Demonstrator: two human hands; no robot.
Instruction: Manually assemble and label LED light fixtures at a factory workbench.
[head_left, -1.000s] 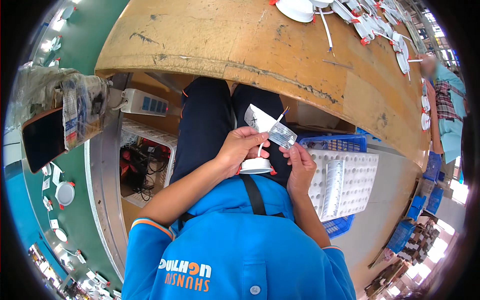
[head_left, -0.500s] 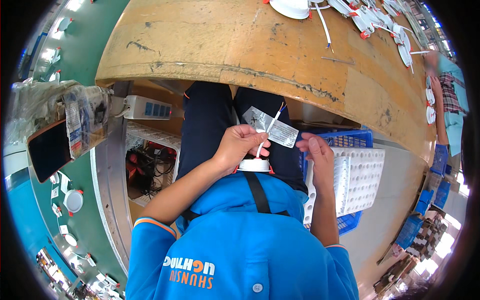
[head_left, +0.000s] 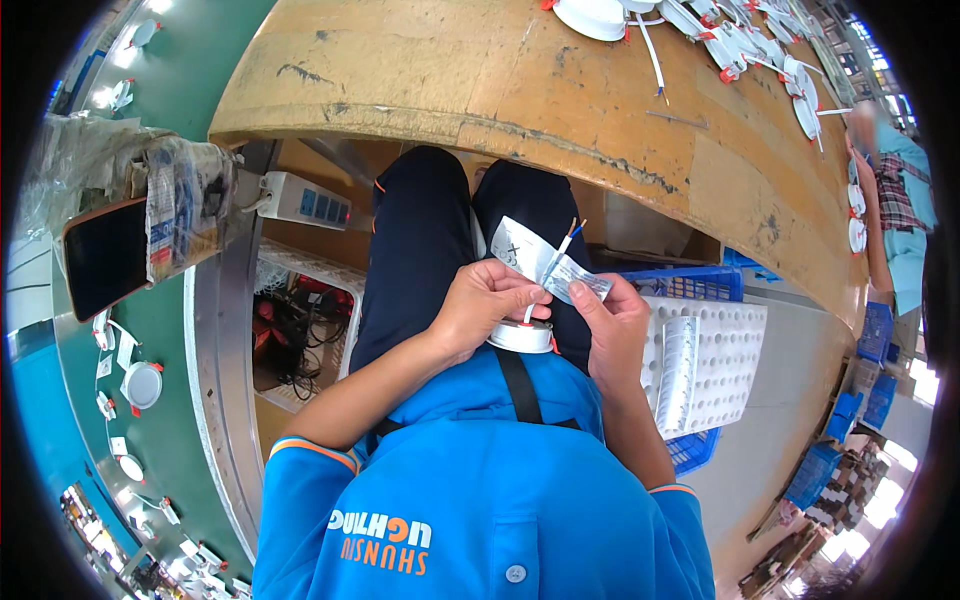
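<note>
A small round white downlight (head_left: 520, 337) with a red clip rests at my waist, above my lap. Its white cable (head_left: 565, 244) rises from it and ends in bare coloured wires. My left hand (head_left: 488, 308) pinches this cable just above the lamp. Lying across the cable is a silver printed label (head_left: 524, 247), bent around or against it; which of the two I cannot tell. My right hand (head_left: 615, 322) pinches the label's right end between thumb and fingers.
The worn wooden table (head_left: 450, 95) curves ahead, with several downlights (head_left: 735, 45) at its far right. A phone (head_left: 105, 258) and a power strip (head_left: 308, 202) are on the left. White perforated foam (head_left: 725, 355) lies over a blue crate (head_left: 690, 283) on the right. A person (head_left: 895, 200) sits beyond.
My right hand has moved left and closed on the label's right end, which now bends. My left hand has shifted slightly right with the cable and downlight.
</note>
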